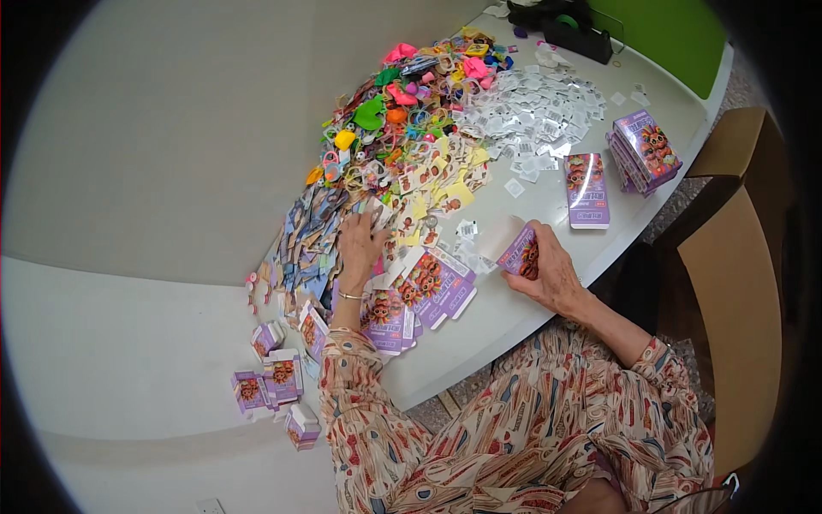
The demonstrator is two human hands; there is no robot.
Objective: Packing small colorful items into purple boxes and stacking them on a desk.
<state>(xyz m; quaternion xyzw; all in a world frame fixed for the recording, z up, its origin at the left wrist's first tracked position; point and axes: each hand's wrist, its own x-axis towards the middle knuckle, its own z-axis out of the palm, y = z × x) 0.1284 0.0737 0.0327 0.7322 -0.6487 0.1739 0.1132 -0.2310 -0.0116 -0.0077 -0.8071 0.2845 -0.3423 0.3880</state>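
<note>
My right hand (pixel 556 276) grips a small purple printed box (pixel 519 255), fingers behind it and thumb at its lower edge; a pale flap stands up at its top. My left hand (pixel 360 247) reaches onto the heap, fingers apart, over the border between blue-brown folded papers (pixel 310 233) and small printed sticker cards (pixel 409 224). What lies under its fingertips is hidden. Close to my left wrist, flat purple cartons (pixel 432 287) overlap on the table. Small white square packets (pixel 548 111) lie heaped beyond my right hand.
Colourful plastic trinkets (pixel 396 116) are piled against the wall. A stack of purple boxes (pixel 648 150) and a single purple box (pixel 587 193) stand at the right. Several more boxes (pixel 282 377) lie at the left. A black tape dispenser (pixel 578 38) sits at the back; a cardboard carton (pixel 736 257) is beside the table.
</note>
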